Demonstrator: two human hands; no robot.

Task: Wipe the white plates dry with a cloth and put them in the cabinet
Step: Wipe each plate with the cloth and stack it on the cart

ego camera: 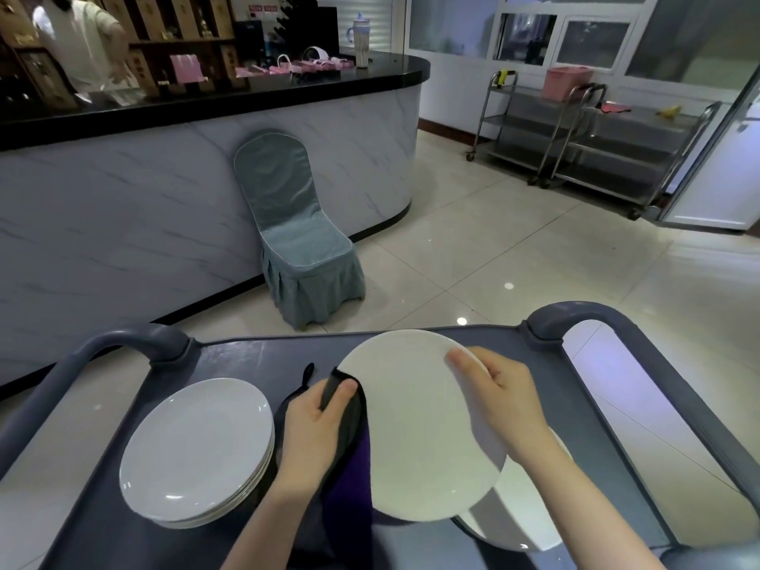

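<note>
Grey cart top point(255, 355) fills the foreground, w/ pale tiled floor beyond. R hand point(506, 401) grips the white plate point(415, 425) at its R rim, thumb on the face, fingers curled behind. Plate is held up off the cart, tilted toward the camera. L hand point(316, 421) is curled round a dark cloth point(349, 409), thumb pinching it against the plate's L edge. Cloth hangs down btwn L forearm and plate, its lower part purple.

Under the held plate, on the cart's R side, lie more white plates point(518, 512), mostly hidden. On the L side sits a stack of white plates point(197, 450), just beside the L hand and near the cart's L rim. Raised rim runs round the top, w/ curved handle posts at the far L point(135, 339) and far R point(575, 314) corners.

Past the far edge there's open floor. Covered chair point(296, 240) stands against the marble-look counter point(164, 170). Steel trolleys point(596, 137) w/ a pink basket point(567, 82) on top stand far R, well apart from the cart. Person point(78, 43) stands behind the counter, far L.
</note>
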